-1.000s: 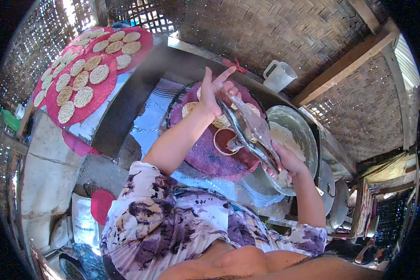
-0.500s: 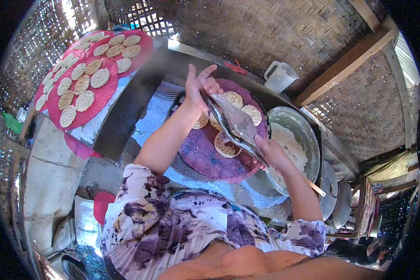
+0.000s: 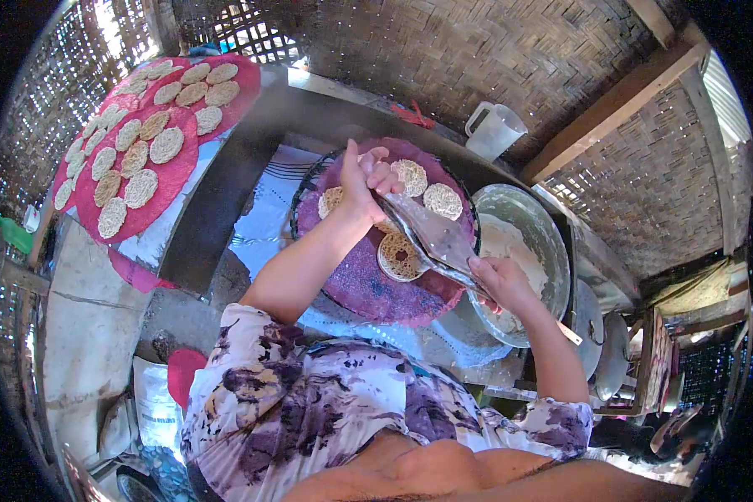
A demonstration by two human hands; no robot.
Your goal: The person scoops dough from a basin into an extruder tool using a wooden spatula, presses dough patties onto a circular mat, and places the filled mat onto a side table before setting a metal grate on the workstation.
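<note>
A glossy, greyish translucent plastic bag (image 3: 433,230) slants across the middle, above a round purple cloth-covered surface (image 3: 351,280). My left hand (image 3: 366,180) holds its upper end, the thumb and some fingers sticking up. At the lower end, my right hand (image 3: 506,284) is closed round the bag. Just beneath the bag lies a pale ring (image 3: 399,257) with lacy strands inside. Round lacy crackers (image 3: 442,201) lie on the purple cloth, partly hidden by the bag and my left hand.
Pink cloth rounds (image 3: 176,138) carrying several pale crackers are at upper left. To the right stands a large basin (image 3: 523,205) of whitish dough or batter, with a wooden handle (image 3: 570,332) near its rim. A plastic jug (image 3: 495,131) sits behind, by the woven wall.
Both hands and the bag have come slightly lower in view, with the left hand shifting most. More strands show inside the ring. The whole view has shifted a little.
</note>
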